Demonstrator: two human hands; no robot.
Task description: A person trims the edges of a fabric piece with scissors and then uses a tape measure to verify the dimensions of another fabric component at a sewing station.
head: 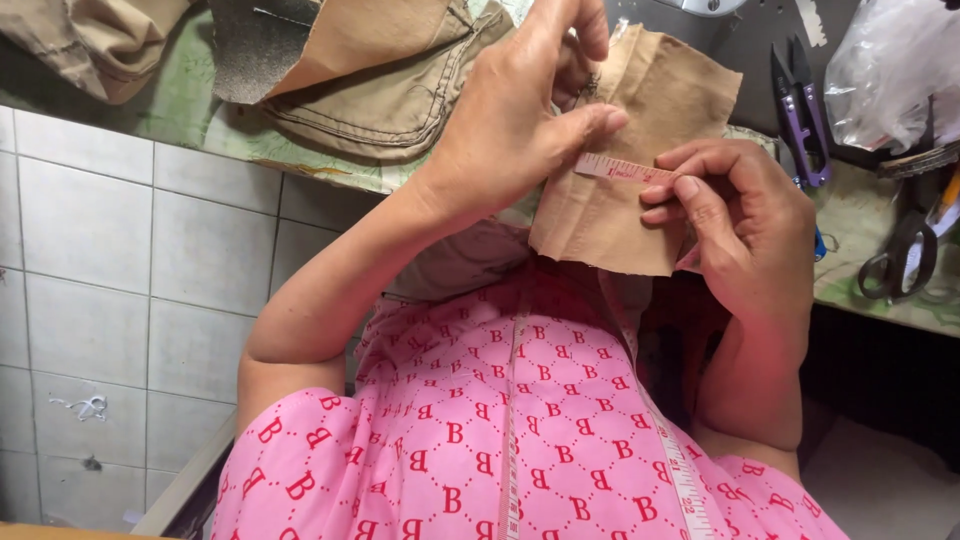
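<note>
Measuring the cloth (630,170) with a tape (625,170); nothing cut yet.
Our left hand (510,120) pinches cloth and tape; right hand (745,225) pinches the tape beside it.

Both hands work in a tight pocket above the table edge (300,165). The left hand (515,120) and right hand (745,225) pinch a tan fabric piece (640,210) and a tape measure (620,170) between them. Folded tan garments (390,90) crowd the left. Purple snips (800,110), a plastic bag (890,75) and black scissors (900,255) block the right. Open room lies over the tiled floor (90,300), lower left.
</note>
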